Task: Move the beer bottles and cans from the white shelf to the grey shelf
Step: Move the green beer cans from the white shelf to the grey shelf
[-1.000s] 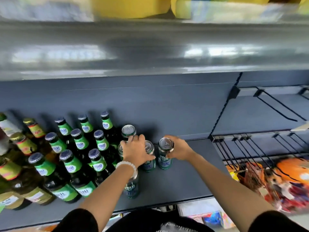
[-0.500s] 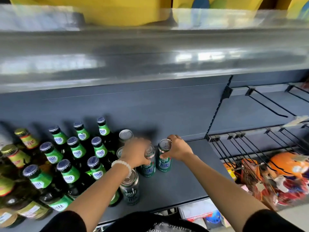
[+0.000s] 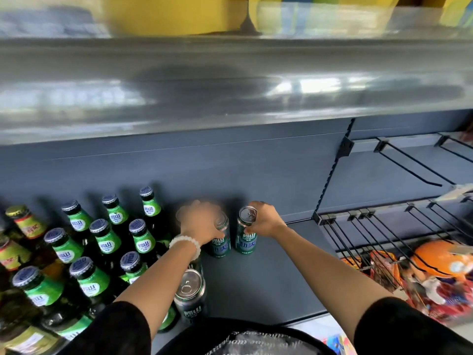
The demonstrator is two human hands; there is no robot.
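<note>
- At the far left of the grey shelf (image 3: 268, 298) stood a few yellow-labelled bottles (image 3: 27, 222), partly cut off by the frame edge.
- Beside them the green-labelled beer bottles (image 3: 105, 242) stood upright in close rows, already on the grey shelf and reaching to its back wall.
- One can (image 3: 190, 295) stood near the front edge, just under the left forearm, touched by nothing.
- The left hand (image 3: 201, 221), blurred, lay over the top of a second can (image 3: 220, 239); its fingers seemed curled round the rim, though the blur left that uncertain.
- Just beside it, the right hand (image 3: 265, 220) pinched a third can (image 3: 246, 234) by its upper wall, thumb low and fingers round the back, the can upright with its base apparently on the shelf.
- To the right, wire hooks (image 3: 409, 162) and packets of orange goods (image 3: 440, 265) played no part.
- Judged from this, most stock had been moved and both cans were being set down; the white shelf was out of view, so what remained could not be told.
</note>
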